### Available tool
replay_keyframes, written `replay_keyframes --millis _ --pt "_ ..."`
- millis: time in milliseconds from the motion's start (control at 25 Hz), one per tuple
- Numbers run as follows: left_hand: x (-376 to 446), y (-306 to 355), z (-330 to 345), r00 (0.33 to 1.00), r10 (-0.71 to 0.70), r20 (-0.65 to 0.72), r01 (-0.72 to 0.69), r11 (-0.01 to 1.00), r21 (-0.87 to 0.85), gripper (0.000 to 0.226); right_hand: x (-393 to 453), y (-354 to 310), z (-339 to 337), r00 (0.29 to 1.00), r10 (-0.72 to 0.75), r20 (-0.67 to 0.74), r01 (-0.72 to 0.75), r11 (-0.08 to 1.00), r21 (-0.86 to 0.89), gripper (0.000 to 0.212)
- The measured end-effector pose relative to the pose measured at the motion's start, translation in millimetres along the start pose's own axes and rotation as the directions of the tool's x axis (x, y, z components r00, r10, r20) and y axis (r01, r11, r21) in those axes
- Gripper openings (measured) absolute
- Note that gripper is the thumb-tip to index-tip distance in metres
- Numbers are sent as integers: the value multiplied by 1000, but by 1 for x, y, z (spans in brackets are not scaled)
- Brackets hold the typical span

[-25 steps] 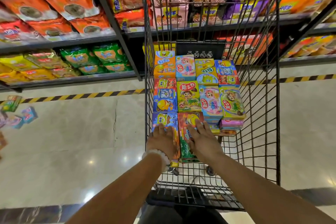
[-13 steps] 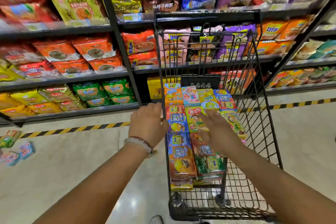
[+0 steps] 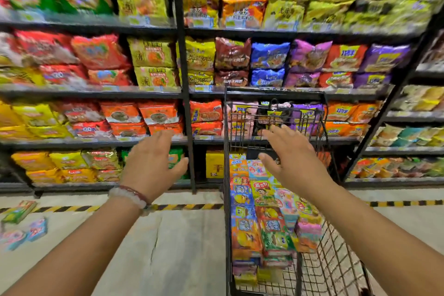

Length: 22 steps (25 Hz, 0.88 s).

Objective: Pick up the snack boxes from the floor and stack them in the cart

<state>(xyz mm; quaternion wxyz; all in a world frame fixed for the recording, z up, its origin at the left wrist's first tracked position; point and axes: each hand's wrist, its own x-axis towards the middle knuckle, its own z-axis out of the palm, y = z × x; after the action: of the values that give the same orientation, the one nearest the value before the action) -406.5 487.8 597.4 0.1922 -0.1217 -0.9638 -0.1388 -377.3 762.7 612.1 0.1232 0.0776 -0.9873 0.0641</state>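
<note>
The left hand (image 3: pixel 153 163) hung in the air with its fingers straight and a little spread, holding nothing, a beaded bracelet (image 3: pixel 131 196) round its wrist. It was raised over the floor to the left of the cart (image 3: pixel 336 264), clear of the wire frame. The right hand (image 3: pixel 292 158) was likewise stretched out flat and empty, fingers apart, raised above the cart's basket and touching none of the boxes beneath it.

Under and ahead of the right hand, the snack boxes in the cart (image 3: pixel 262 218) lay packed flat in close rows along the left side of the basket, several layers deep, their bright printed faces upward. The right part of the basket showed bare wire mesh. A few more snack boxes on the floor (image 3: pixel 22 223) lay scattered loose at the far left edge of the view, well apart from the cart, near the yellow-and-black striped line (image 3: pixel 187 206) that ran along the pale floor (image 3: pixel 168 247).

Beyond the line stood dark metal shelves (image 3: pixel 182 79) that filled the background, stacked with noodle packets (image 3: pixel 156 53) in red, orange, yellow, blue and purple. The upper and outer parts of the shelving were blurred, and the print there could not be read.
</note>
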Motion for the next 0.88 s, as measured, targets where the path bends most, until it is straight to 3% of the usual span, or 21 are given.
replay_keyframes --millis 400,560,880 --pt "-161 4 -85 963 -250 -103 266 945 192 74 -93 -37 -36 977 -201 -67 203 979 25 62" --pt "-219 -13 -126 922 -338 -190 376 896 236 79 -103 -85 -39 941 -322 -103 326 945 20 74" --pt "-330 -91 -200 826 -466 -316 551 785 284 83 -115 -221 -38 876 -474 -84 479 877 48 64"
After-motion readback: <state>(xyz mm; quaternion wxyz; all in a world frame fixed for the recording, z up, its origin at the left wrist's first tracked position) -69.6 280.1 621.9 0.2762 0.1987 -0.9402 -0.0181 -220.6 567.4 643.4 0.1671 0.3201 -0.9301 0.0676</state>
